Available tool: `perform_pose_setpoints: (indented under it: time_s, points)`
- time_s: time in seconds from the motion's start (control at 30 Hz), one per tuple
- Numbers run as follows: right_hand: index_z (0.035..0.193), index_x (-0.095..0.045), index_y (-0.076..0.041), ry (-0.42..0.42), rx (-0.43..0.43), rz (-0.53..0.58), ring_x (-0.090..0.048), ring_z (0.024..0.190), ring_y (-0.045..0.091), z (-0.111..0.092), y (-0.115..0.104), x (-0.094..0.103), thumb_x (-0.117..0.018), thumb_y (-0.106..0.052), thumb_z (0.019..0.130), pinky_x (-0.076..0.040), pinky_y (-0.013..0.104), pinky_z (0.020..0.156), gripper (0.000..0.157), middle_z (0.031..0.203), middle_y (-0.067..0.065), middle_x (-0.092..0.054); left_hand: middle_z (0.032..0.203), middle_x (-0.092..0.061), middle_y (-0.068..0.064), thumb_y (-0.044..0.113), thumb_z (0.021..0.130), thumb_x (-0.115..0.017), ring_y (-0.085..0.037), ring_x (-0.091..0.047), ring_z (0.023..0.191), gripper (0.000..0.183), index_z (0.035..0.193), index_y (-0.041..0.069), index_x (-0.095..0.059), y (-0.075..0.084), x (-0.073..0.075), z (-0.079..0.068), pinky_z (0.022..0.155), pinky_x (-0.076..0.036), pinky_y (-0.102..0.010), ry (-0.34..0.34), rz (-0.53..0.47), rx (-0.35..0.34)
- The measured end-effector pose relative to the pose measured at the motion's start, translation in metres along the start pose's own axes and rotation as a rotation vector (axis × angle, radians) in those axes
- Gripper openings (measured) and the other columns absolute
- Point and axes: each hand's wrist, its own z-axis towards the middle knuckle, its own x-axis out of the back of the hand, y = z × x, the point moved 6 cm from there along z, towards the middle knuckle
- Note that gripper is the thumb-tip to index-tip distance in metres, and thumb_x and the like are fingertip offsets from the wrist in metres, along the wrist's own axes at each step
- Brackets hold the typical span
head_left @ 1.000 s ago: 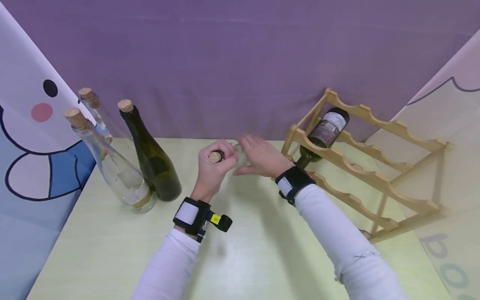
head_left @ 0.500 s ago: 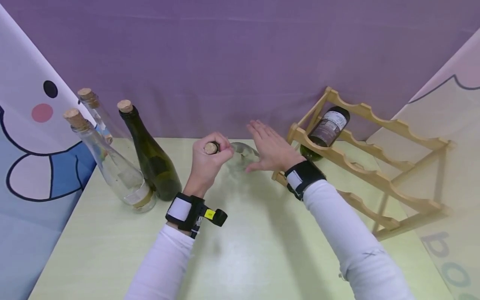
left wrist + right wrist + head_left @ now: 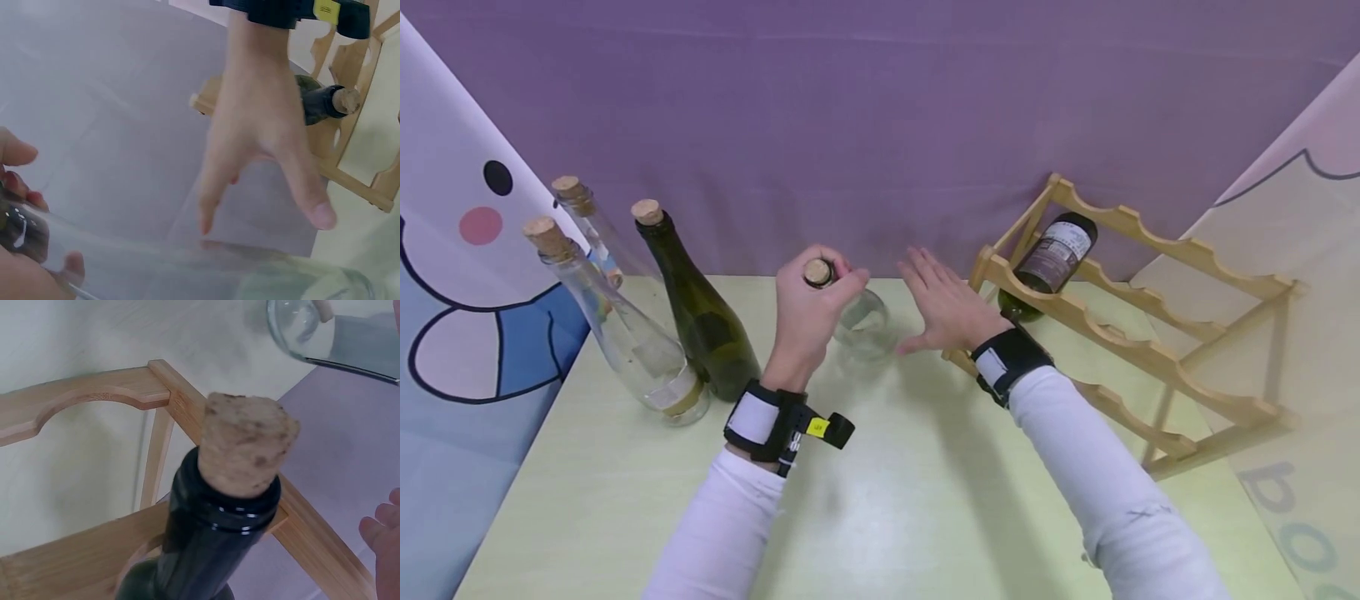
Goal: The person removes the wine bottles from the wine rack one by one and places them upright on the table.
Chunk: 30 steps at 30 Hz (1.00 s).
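A clear glass bottle [image 3: 863,327] with a dark collar and a cork is gripped at its neck by my left hand [image 3: 801,321]. Its body leans away to the right, and the left wrist view shows its long transparent side [image 3: 187,265]. My right hand [image 3: 951,308] is spread flat to the right of the bottle's base, apart from it and holding nothing. Beside that hand, a dark green wine bottle [image 3: 1054,257] with a label lies in the wooden rack [image 3: 1150,354]. The right wrist view shows its corked neck [image 3: 219,519] close up.
On the left of the table [image 3: 880,517] stand a dark green corked bottle [image 3: 711,333] and two clear corked bottles, one in front [image 3: 640,350] and one behind [image 3: 597,221]. A purple backdrop [image 3: 880,142] rises behind the table's far edge.
My left hand has carried the clear bottle a little left and away from me. My right hand has drawn off the bottle to the right, its fingers spread.
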Motion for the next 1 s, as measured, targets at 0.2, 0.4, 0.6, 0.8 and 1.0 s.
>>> perform_pose_setpoints:
  time_s: [0.2,0.4,0.6,0.8,1.0]
  points:
    - [0.152,-0.018,0.002,-0.005,-0.002,0.004,-0.009,0.146,0.043,0.0,0.0,-0.003,-0.068,-0.072,0.067,-0.018,0.052,0.121,0.123,0.16,0.029,-0.012,0.066,-0.053,0.004,-0.002,0.077,-0.072,-0.012,-0.047,0.06,0.027,0.066,0.015,-0.055,0.008,0.002,0.004,0.055,-0.043,-0.02,0.003,0.019,0.042]
    - [0.152,-0.018,0.0,-0.05,-0.035,0.008,-0.008,0.147,0.041,-0.002,0.002,-0.007,-0.068,-0.072,0.068,-0.017,0.051,0.121,0.122,0.161,0.026,-0.011,0.063,-0.05,0.004,0.001,0.078,-0.072,-0.011,-0.042,0.056,0.024,0.066,0.013,-0.055,0.013,0.003,0.007,0.053,-0.038,-0.022,0.008,0.085,0.083]
    - [0.153,-0.019,-0.001,-0.07,-0.048,-0.005,-0.008,0.147,0.04,-0.004,0.003,-0.011,-0.068,-0.072,0.068,-0.017,0.052,0.121,0.121,0.161,0.026,-0.012,0.063,-0.049,0.004,0.0,0.077,-0.07,-0.011,-0.042,0.056,0.023,0.066,0.013,-0.055,0.013,0.003,0.009,0.053,-0.037,-0.022,0.012,0.111,0.107]
    - [0.153,-0.018,0.001,-0.087,-0.022,-0.049,-0.011,0.146,0.041,-0.006,0.0,-0.015,-0.068,-0.072,0.068,-0.022,0.054,0.119,0.122,0.16,0.028,-0.012,0.064,-0.049,0.004,0.0,0.077,-0.069,-0.013,-0.043,0.059,0.02,0.067,0.011,-0.055,0.012,0.003,0.011,0.055,-0.037,-0.024,0.021,0.134,0.14]
    - [0.153,-0.018,0.001,-0.095,-0.025,-0.061,-0.011,0.146,0.041,-0.007,0.001,-0.016,-0.069,-0.07,0.068,-0.023,0.052,0.119,0.122,0.161,0.027,-0.011,0.065,-0.048,0.003,0.001,0.077,-0.068,-0.014,-0.043,0.062,0.018,0.068,0.01,-0.056,0.01,0.005,0.013,0.054,-0.035,-0.026,0.024,0.169,0.181]
